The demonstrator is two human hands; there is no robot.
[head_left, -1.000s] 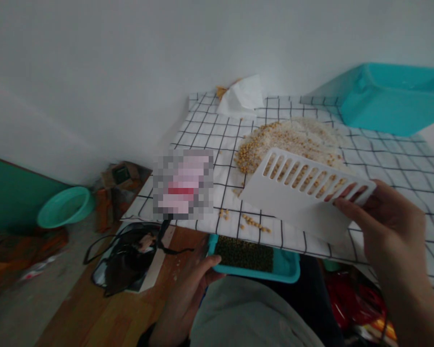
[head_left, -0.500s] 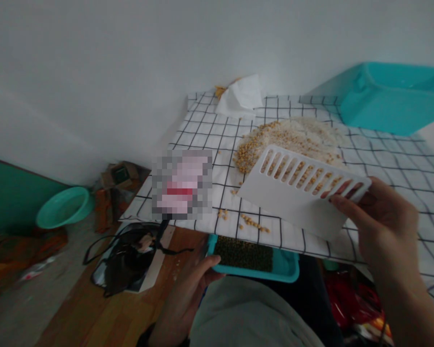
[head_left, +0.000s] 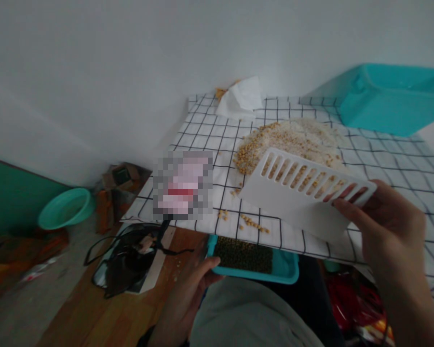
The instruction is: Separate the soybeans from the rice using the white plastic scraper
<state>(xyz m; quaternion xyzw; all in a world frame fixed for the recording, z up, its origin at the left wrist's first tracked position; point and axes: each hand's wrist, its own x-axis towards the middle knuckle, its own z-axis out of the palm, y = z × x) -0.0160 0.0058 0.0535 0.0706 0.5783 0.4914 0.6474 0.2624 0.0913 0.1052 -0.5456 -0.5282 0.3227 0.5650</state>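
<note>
My right hand (head_left: pixel 390 221) grips the right end of a white slotted plastic scraper (head_left: pixel 292 202), thumb on its near face. The scraper is tilted above the checked tablecloth, partly hiding a spread heap of white rice and yellow soybeans (head_left: pixel 248 152). Below the table's front edge, my left hand (head_left: pixel 202 272) holds the left end of a turquoise plastic tray (head_left: pixel 287 270), with its thumb over the rim. Dark green beans (head_left: pixel 246 255), with some yellow ones among them, lie in the tray. A few loose soybeans (head_left: pixel 253 222) rest near the table edge.
A turquoise bin (head_left: pixel 386 106) stands at the table's back right. White paper (head_left: pixel 242 99) lies at the back left, and a blurred-out pinkish object (head_left: pixel 184 185) at the left edge. On the floor are a green basin (head_left: pixel 67 209), a cardboard box (head_left: pixel 121 176) and a black bag (head_left: pixel 126 262).
The right hand and the scraper have shifted slightly right and down. My left hand and the tray have stayed almost still.
</note>
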